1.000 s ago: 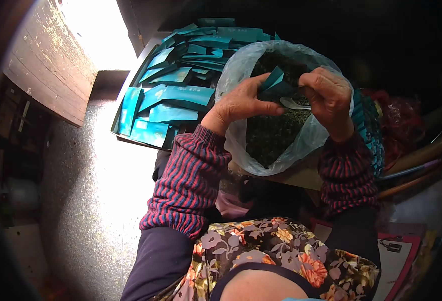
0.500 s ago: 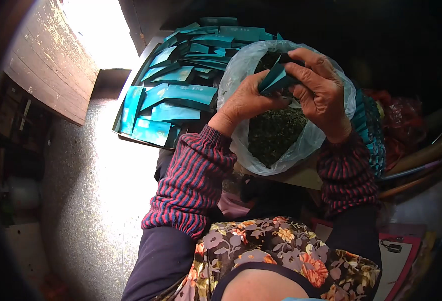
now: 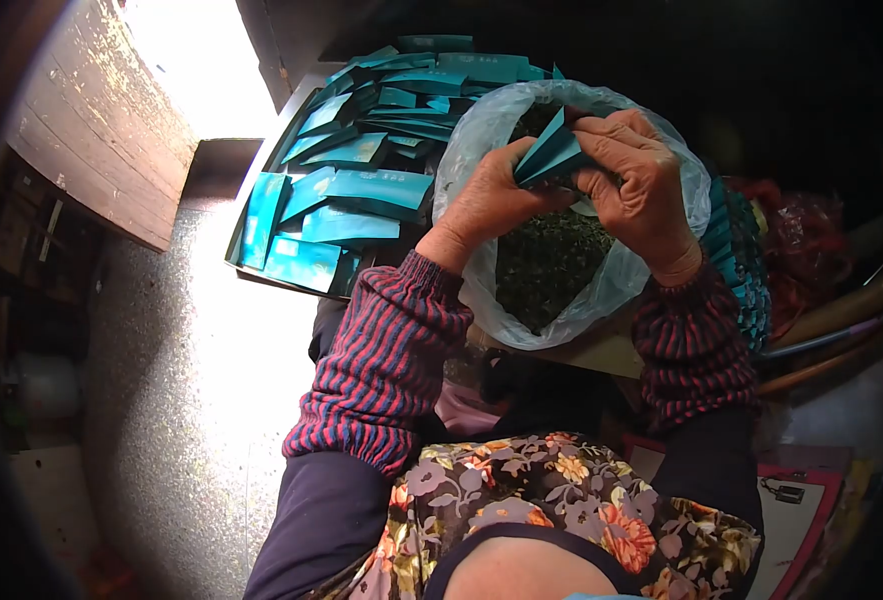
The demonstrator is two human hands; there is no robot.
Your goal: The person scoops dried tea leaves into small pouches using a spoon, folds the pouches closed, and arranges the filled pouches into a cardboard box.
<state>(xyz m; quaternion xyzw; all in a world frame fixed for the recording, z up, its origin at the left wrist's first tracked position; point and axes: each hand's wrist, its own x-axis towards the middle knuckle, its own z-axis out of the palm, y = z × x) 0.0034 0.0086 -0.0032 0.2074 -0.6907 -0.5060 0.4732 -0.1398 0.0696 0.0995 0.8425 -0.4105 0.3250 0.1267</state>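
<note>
A teal paper packet [image 3: 553,158] is held between my two hands, above a clear plastic bag [image 3: 469,165] of dark, dried leaves [image 3: 549,265]. My left hand [image 3: 491,195] grips the packet's lower left end, thumb toward me. The fingers of my right hand [image 3: 636,180] are curled closed at its right end, pinching it near the top. Part of the packet is hidden behind the right fingers. The bag's mouth is spread wide around the leaves.
A shallow box [image 3: 233,240] full of similar teal packets [image 3: 381,187] stands left of the bag. More teal packets [image 3: 741,265] are stacked at its right, beside red plastic [image 3: 806,235]. A wooden board [image 3: 101,125] leans at the upper left, and a clipboard [image 3: 791,520] lies at lower right.
The packet has turned a little and shows more of its teal face. My right fingers have curled in tighter at its right end. The left hand has hardly moved.
</note>
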